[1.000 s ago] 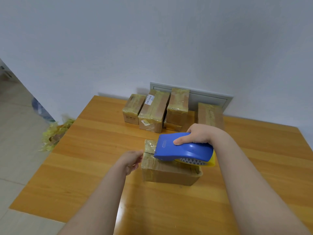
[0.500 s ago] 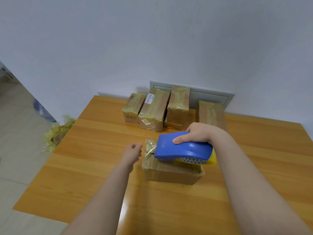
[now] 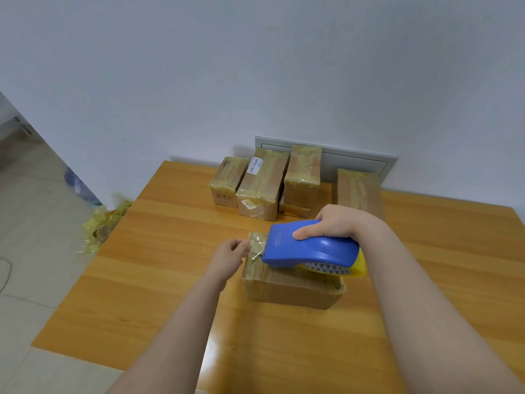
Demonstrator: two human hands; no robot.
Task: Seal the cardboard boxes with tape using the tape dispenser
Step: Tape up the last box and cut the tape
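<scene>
The wooden table (image 3: 170,280) fills most of what I see. Along its far edge, against the wall, stands a cluster of taped boxes (image 3: 257,189). Near the middle, closer to me, lies the cardboard box (image 3: 289,291) I am working on, its top covered in yellowish tape. The blue tape dispenser (image 3: 312,248) is held on top of it, with my right hand (image 3: 338,223) gripping it, fingers curled over its far side. My left hand (image 3: 227,255) is at the box's left end, fingers curled by the tape strand (image 3: 255,245), but whether they pinch it I cannot tell.
</scene>
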